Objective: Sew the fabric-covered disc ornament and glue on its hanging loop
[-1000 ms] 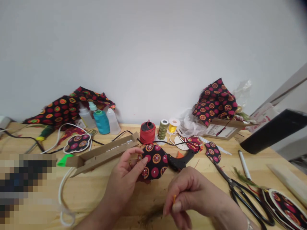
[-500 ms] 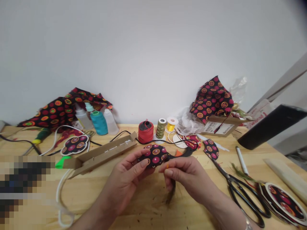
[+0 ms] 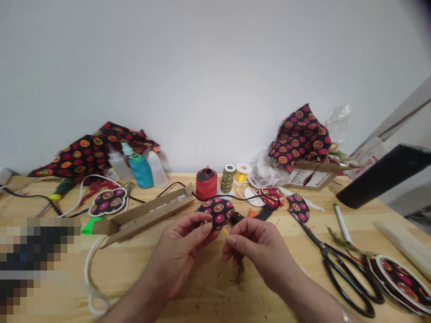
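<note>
My left hand [image 3: 178,251] is closed around the near left side of a dark fabric-covered piece [image 3: 218,209] printed with pink and orange circles. Small pearl-like beads dot its face. My right hand [image 3: 259,246] is pinched just right of this piece, fingertips apart from its lower edge. A short yellow cord end [image 3: 226,231] pokes out of that pinch towards the piece. Below the right fingers hangs an olive-brown tassel [image 3: 239,271], its upper part hidden by the hand. Behind both hands lies a black glue gun [image 3: 266,212] with an orange trigger.
Black-handled scissors [image 3: 350,273] and a stack of fabric-covered ovals [image 3: 400,280] lie at right. A long cardboard box [image 3: 151,213] is at left. Thread spools, including a red one [image 3: 206,185], line the wall. Bottles and a teal thread cone [image 3: 141,171] stand back left.
My right fingers have shifted slightly down, and more of the yellow cord end shows beside the piece. The left hand keeps its hold. The whole view has shifted a little.
</note>
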A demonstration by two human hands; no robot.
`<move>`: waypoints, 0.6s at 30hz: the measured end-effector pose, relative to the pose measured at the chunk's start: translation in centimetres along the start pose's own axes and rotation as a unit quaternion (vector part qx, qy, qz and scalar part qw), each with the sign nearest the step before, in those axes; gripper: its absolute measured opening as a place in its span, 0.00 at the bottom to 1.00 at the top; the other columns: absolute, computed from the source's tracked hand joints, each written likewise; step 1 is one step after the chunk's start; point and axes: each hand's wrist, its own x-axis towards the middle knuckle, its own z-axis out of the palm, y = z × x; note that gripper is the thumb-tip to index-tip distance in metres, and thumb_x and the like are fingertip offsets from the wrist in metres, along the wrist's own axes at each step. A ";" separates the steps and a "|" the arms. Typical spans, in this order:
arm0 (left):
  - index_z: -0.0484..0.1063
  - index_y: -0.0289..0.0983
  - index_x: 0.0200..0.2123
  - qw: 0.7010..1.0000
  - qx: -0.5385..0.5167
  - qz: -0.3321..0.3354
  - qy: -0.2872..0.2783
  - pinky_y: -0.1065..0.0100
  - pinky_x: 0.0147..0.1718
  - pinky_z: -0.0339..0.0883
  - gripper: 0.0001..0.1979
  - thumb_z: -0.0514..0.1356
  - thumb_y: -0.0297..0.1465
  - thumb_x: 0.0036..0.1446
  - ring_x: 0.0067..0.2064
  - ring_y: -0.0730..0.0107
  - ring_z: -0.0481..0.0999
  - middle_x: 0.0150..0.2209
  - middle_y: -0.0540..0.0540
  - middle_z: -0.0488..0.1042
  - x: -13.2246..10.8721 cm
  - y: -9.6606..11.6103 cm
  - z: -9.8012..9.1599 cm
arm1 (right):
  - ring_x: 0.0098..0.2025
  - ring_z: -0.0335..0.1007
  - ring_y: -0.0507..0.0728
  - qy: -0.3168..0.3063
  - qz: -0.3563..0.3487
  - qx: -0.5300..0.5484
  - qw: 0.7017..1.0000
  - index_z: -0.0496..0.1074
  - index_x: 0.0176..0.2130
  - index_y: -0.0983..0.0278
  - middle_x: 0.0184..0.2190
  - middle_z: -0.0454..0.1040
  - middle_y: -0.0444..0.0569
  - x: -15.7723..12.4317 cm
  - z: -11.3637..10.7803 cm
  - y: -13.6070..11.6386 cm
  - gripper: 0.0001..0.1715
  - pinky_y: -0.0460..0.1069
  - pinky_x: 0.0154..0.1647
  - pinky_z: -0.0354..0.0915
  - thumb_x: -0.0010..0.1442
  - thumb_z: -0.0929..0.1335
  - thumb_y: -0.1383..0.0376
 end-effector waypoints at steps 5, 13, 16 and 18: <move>0.75 0.34 0.29 1.000 -0.015 -0.014 0.003 0.75 0.36 0.71 0.06 0.66 0.22 0.44 0.34 0.74 0.77 0.33 0.47 0.78 -0.1 0.0 0.2 | 0.20 0.63 0.48 0.053 -0.112 -0.144 0.982 0.65 0.24 0.66 0.19 0.70 0.44 -0.4 0.3 0.7 0.12 0.44 0.20 0.61 0.51 0.68 0.60; 0.75 0.33 0.31 0.999 -0.025 -0.047 0.004 0.74 0.32 0.72 0.07 0.65 0.22 0.45 0.31 0.73 0.77 0.34 0.45 0.78 0.0 -0.1 0.3 | 0.27 0.66 0.52 0.097 -0.450 -0.421 0.782 0.64 0.28 0.64 0.23 0.69 0.46 -0.6 -0.4 2.7 0.05 0.46 0.29 0.62 0.54 0.64 0.72; 0.75 0.33 0.31 0.998 -0.025 -0.052 -0.003 0.72 0.32 0.72 0.06 0.66 0.23 0.45 0.32 0.70 0.76 0.32 0.45 0.78 0.0 -0.3 0.3 | 0.28 0.67 0.52 0.090 -0.457 -0.445 0.765 0.64 0.28 0.64 0.23 0.69 0.46 -0.4 -0.5 2.9 0.05 0.46 0.29 0.62 0.54 0.64 0.72; 0.75 0.33 0.31 0.998 -0.027 -0.056 -0.006 0.72 0.32 0.71 0.07 0.66 0.23 0.45 0.32 0.70 0.76 0.32 0.45 0.78 0.0 -0.3 0.3 | 0.27 0.67 0.52 0.089 -0.461 -0.456 0.756 0.64 0.28 0.64 0.23 0.69 0.47 -0.3 -0.5 2.8 0.05 0.46 0.29 0.62 0.55 0.64 0.72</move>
